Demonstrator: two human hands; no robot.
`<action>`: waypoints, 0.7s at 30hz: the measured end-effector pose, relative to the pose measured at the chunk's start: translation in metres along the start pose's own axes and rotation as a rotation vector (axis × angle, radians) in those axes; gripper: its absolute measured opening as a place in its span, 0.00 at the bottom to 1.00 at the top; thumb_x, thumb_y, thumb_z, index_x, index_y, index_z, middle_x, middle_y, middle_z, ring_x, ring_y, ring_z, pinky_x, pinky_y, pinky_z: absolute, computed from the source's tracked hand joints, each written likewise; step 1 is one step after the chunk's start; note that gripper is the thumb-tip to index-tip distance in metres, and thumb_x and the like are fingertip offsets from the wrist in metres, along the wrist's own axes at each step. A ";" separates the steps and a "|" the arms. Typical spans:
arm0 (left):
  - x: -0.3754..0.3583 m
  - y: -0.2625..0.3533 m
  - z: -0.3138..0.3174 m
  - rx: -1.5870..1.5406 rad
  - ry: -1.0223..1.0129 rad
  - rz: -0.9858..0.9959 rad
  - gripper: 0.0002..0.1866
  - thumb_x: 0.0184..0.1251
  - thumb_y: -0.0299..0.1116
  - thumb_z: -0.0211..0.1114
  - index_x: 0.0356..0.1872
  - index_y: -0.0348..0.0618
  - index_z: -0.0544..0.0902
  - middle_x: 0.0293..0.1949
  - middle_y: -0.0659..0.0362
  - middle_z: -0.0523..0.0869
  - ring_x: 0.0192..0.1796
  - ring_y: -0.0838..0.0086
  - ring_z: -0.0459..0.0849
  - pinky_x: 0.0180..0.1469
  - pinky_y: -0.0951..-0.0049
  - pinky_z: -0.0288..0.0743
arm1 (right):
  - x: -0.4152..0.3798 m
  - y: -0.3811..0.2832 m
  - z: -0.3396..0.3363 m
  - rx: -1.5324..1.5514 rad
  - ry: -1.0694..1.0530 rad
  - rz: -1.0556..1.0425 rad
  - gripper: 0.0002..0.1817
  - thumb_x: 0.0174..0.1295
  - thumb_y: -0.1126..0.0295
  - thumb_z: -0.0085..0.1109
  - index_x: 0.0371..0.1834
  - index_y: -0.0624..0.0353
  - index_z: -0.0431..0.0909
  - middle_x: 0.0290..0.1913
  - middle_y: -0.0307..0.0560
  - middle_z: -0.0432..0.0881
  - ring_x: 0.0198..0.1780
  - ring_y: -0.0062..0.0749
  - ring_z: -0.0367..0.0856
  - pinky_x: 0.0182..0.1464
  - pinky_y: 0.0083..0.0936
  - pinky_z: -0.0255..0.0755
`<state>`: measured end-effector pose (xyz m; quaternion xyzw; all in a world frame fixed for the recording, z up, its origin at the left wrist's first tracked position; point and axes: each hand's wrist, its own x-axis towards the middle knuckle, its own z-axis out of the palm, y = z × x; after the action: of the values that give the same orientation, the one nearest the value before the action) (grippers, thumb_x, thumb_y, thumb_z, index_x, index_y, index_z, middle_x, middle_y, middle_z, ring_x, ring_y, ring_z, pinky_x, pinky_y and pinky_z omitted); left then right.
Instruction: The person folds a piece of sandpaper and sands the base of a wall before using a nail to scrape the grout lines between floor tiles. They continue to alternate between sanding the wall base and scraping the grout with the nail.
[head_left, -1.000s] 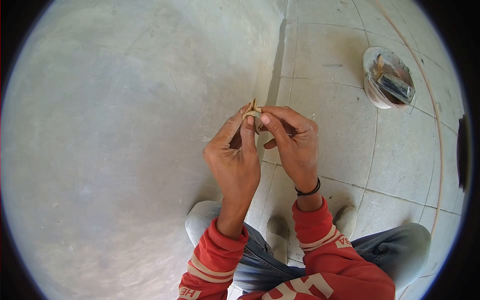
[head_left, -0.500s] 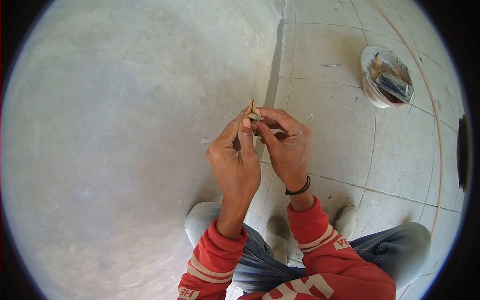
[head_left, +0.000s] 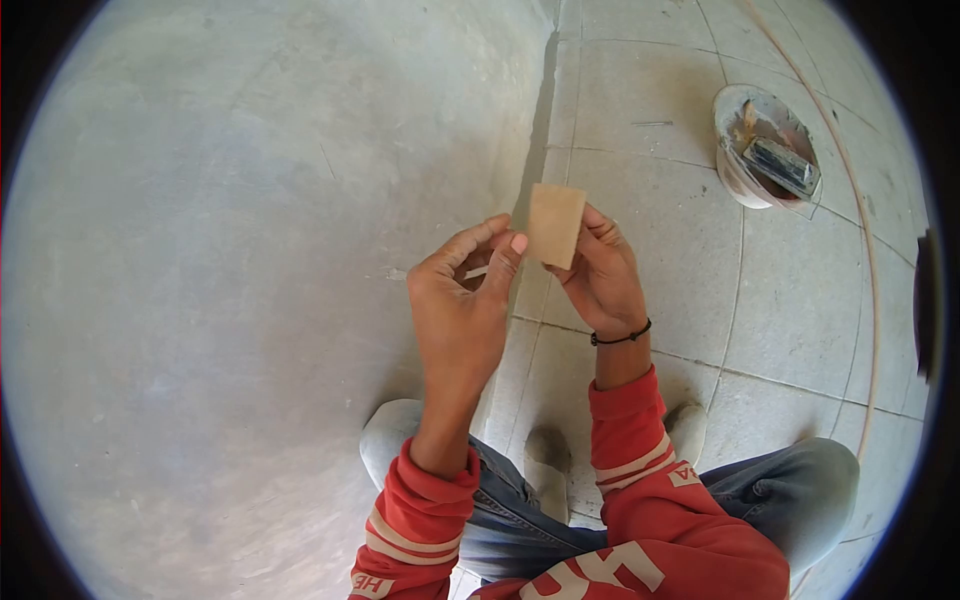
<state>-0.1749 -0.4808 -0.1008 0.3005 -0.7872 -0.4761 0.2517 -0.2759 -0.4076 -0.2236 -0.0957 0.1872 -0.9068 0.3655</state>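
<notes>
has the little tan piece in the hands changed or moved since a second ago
Yes. The tan piece was crumpled between both hands; now it is flat, held by the right hand, and sits closer to the white bowl on the floor.

The person squats beside a grey plastered wall (head_left: 220, 260), both hands raised in front of it. The right hand (head_left: 600, 275) holds a small tan rectangular piece (head_left: 556, 224), flat side toward the camera, gripped along its right edge. The left hand (head_left: 462, 300) sits just beside it, its thumb tip touching the piece's lower left corner. On the tiled floor (head_left: 680, 230), well apart to the right, lies a white pan (head_left: 745, 170) holding a dark block (head_left: 782, 166).
</notes>
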 end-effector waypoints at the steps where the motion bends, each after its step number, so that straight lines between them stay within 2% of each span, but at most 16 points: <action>1: 0.000 -0.002 0.000 -0.002 -0.004 -0.006 0.18 0.75 0.36 0.75 0.54 0.30 0.91 0.40 0.53 0.93 0.42 0.73 0.89 0.46 0.73 0.81 | -0.001 0.003 0.000 -0.002 0.007 0.002 0.15 0.84 0.67 0.56 0.66 0.61 0.84 0.45 0.38 0.90 0.39 0.17 0.84 0.36 0.17 0.77; 3: -0.001 -0.008 -0.001 -0.203 -0.044 -0.186 0.17 0.71 0.35 0.80 0.50 0.30 0.91 0.37 0.56 0.92 0.40 0.76 0.87 0.44 0.74 0.80 | -0.002 0.011 0.003 0.105 -0.131 0.046 0.16 0.83 0.68 0.56 0.67 0.61 0.83 0.46 0.38 0.90 0.39 0.16 0.85 0.35 0.16 0.76; 7: 0.000 -0.011 -0.007 -0.330 -0.067 -0.255 0.14 0.69 0.33 0.81 0.45 0.31 0.91 0.35 0.57 0.91 0.39 0.78 0.85 0.43 0.76 0.79 | -0.004 0.011 0.007 0.181 -0.176 0.063 0.17 0.83 0.67 0.57 0.68 0.61 0.82 0.46 0.38 0.90 0.39 0.16 0.85 0.35 0.16 0.76; 9: -0.001 -0.010 -0.005 -0.344 -0.135 -0.239 0.12 0.72 0.35 0.78 0.43 0.35 0.91 0.34 0.59 0.90 0.38 0.77 0.85 0.46 0.74 0.78 | -0.005 0.007 0.003 0.184 -0.190 0.071 0.16 0.83 0.68 0.57 0.66 0.62 0.83 0.46 0.38 0.90 0.40 0.16 0.86 0.35 0.17 0.76; 10: -0.001 -0.003 -0.002 -0.343 -0.136 -0.251 0.12 0.72 0.35 0.78 0.43 0.35 0.91 0.34 0.59 0.90 0.38 0.77 0.85 0.46 0.74 0.78 | -0.006 0.003 0.010 0.186 -0.179 0.077 0.16 0.83 0.68 0.57 0.66 0.62 0.83 0.46 0.38 0.90 0.40 0.16 0.86 0.35 0.17 0.76; 12: -0.001 0.011 0.005 -0.357 -0.036 -0.297 0.12 0.76 0.38 0.75 0.43 0.38 0.90 0.37 0.60 0.91 0.41 0.76 0.85 0.50 0.71 0.78 | -0.011 -0.007 0.029 0.059 0.040 0.109 0.14 0.81 0.70 0.58 0.64 0.63 0.83 0.45 0.38 0.90 0.39 0.16 0.86 0.35 0.16 0.78; 13: -0.001 0.005 0.003 -0.344 -0.035 -0.335 0.12 0.76 0.38 0.75 0.43 0.38 0.90 0.37 0.60 0.91 0.41 0.76 0.85 0.50 0.71 0.78 | -0.015 -0.006 0.027 0.071 0.070 0.132 0.14 0.81 0.70 0.58 0.64 0.63 0.83 0.45 0.38 0.90 0.39 0.16 0.86 0.35 0.16 0.78; 15: 0.002 -0.005 -0.007 -0.426 -0.086 -0.183 0.13 0.75 0.38 0.76 0.43 0.36 0.91 0.37 0.60 0.91 0.40 0.80 0.83 0.44 0.76 0.76 | -0.011 -0.004 0.016 -0.055 -0.170 0.129 0.13 0.80 0.71 0.59 0.61 0.64 0.84 0.44 0.38 0.89 0.38 0.16 0.86 0.37 0.14 0.80; 16: 0.001 -0.008 -0.011 -0.422 -0.087 -0.202 0.13 0.75 0.38 0.76 0.43 0.36 0.91 0.37 0.60 0.91 0.40 0.80 0.83 0.44 0.76 0.76 | -0.007 -0.002 0.012 -0.035 -0.254 0.124 0.12 0.79 0.72 0.62 0.59 0.64 0.85 0.43 0.38 0.88 0.37 0.14 0.85 0.38 0.13 0.81; 18: 0.001 -0.009 -0.015 -0.612 -0.192 -0.199 0.10 0.75 0.37 0.75 0.42 0.39 0.91 0.37 0.62 0.90 0.43 0.80 0.84 0.46 0.75 0.76 | -0.010 0.000 0.009 -0.007 -0.267 0.108 0.11 0.78 0.72 0.62 0.59 0.64 0.85 0.43 0.37 0.88 0.36 0.13 0.84 0.36 0.12 0.79; 19: 0.000 -0.007 -0.014 -0.609 -0.195 -0.207 0.10 0.75 0.37 0.75 0.42 0.39 0.91 0.37 0.62 0.90 0.43 0.80 0.84 0.46 0.75 0.76 | -0.011 -0.001 0.012 0.016 -0.294 0.083 0.11 0.78 0.73 0.63 0.58 0.64 0.85 0.43 0.37 0.88 0.34 0.12 0.83 0.34 0.12 0.77; 21: -0.002 0.002 -0.008 -0.601 -0.171 -0.246 0.16 0.74 0.41 0.77 0.50 0.38 0.89 0.40 0.61 0.89 0.44 0.77 0.84 0.49 0.73 0.76 | -0.010 -0.003 0.014 0.005 -0.270 0.055 0.11 0.78 0.71 0.64 0.57 0.63 0.86 0.41 0.36 0.89 0.33 0.12 0.82 0.32 0.12 0.75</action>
<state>-0.1685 -0.4841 -0.0959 0.2647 -0.5876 -0.7372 0.2029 -0.2659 -0.4026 -0.2098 -0.2107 0.1364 -0.8757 0.4125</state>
